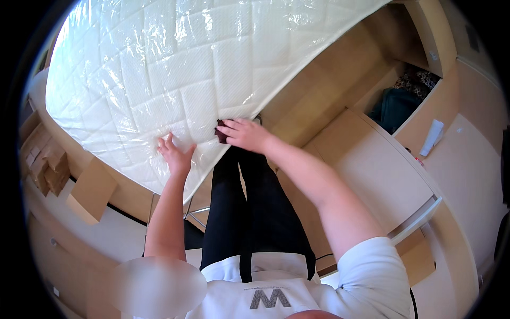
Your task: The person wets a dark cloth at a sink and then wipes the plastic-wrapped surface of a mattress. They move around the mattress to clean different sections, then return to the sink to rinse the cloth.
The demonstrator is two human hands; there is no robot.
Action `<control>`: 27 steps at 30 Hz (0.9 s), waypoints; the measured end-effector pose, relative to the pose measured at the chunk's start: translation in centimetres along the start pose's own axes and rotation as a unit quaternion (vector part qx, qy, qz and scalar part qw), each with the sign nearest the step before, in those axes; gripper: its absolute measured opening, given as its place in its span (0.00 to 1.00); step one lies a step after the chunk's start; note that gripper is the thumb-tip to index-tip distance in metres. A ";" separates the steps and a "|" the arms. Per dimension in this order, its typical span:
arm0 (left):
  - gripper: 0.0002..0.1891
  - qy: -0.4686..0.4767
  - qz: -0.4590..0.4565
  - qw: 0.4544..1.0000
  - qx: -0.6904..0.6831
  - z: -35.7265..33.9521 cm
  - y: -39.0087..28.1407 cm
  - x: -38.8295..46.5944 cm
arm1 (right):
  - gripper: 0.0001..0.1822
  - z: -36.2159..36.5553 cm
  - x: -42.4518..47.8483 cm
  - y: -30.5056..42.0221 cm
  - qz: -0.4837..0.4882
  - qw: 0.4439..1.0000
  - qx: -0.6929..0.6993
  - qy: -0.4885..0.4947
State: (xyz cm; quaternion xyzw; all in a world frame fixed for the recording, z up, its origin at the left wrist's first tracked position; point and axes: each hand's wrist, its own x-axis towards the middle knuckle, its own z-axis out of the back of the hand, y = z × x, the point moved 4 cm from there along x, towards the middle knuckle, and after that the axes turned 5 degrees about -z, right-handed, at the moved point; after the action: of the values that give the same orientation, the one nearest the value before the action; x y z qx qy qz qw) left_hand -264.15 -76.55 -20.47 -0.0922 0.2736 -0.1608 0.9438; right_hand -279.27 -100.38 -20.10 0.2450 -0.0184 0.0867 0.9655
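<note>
A white quilted mattress (159, 75) in clear, shiny plastic film fills the upper left. My left hand (176, 155) is at its near part, fingers apart and bent on the film, with nothing in it. To the right, close to the mattress edge, my right hand (245, 134) has its fingers over a small dark red cloth (221, 131) and holds it against the film. Much of the cloth is hidden under the fingers. My legs in black trousers (259, 207) stand just below the mattress's near edge.
Right of the mattress is a pale wooden furniture frame (318, 87) with a flat panel (366, 163). A dark green bag (394, 107) lies in an open compartment. White paper (432, 137) rests farther right. Cardboard boxes (46, 159) stand at left, and metal legs (196, 211) show beneath the mattress.
</note>
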 end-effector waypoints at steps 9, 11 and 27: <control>0.53 0.020 -0.007 1.000 0.014 0.2 0.7 -0.2 | 0.06 15.0 -2.0 -25.7 -0.513 0.795 0.256 -0.195; 0.53 0.024 -0.016 1.000 0.001 1.0 -0.6 0.2 | 0.06 14.5 -5.5 -26.6 -0.566 0.803 0.078 -0.171; 0.44 -0.028 -0.189 0.980 -0.045 5.3 -40.3 22.4 | 0.03 4.5 -0.9 -16.4 0.066 0.978 0.104 0.168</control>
State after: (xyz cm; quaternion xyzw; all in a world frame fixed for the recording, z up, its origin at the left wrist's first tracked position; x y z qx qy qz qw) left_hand -253.58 -121.51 -16.39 -0.1892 0.2313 -0.3214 0.8986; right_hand -277.20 -116.82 -23.94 0.3238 0.1365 0.1919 0.9163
